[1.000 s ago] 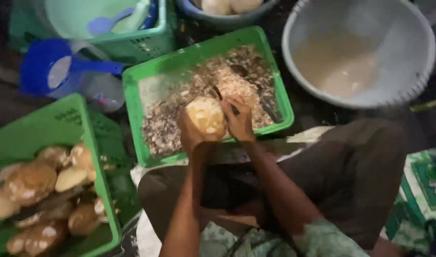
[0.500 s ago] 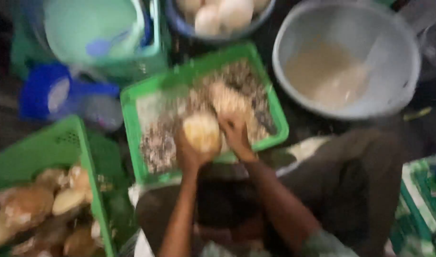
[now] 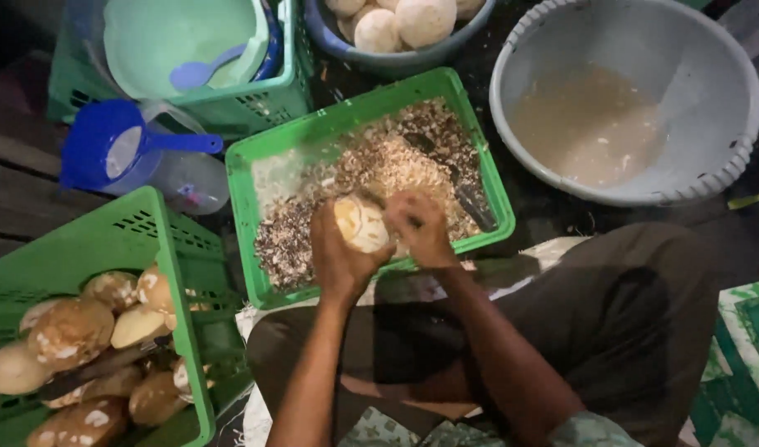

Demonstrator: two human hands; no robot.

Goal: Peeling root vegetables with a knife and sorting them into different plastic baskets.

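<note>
Bare forearms, no sleeves; dark brown trousers (image 3: 611,331); a pale green patterned shirt hem (image 3: 586,430) at six o'clock.

Single view, head-mounted, aimed almost straight down from above the seated person's lap. Range is close: the forearms enter from the bottom edge and both hands sit near frame centre over the green tray (image 3: 248,217). The grey basin (image 3: 727,165) at upper right and the green crate (image 3: 160,240) at lower left are cut by the frame edges.
</note>
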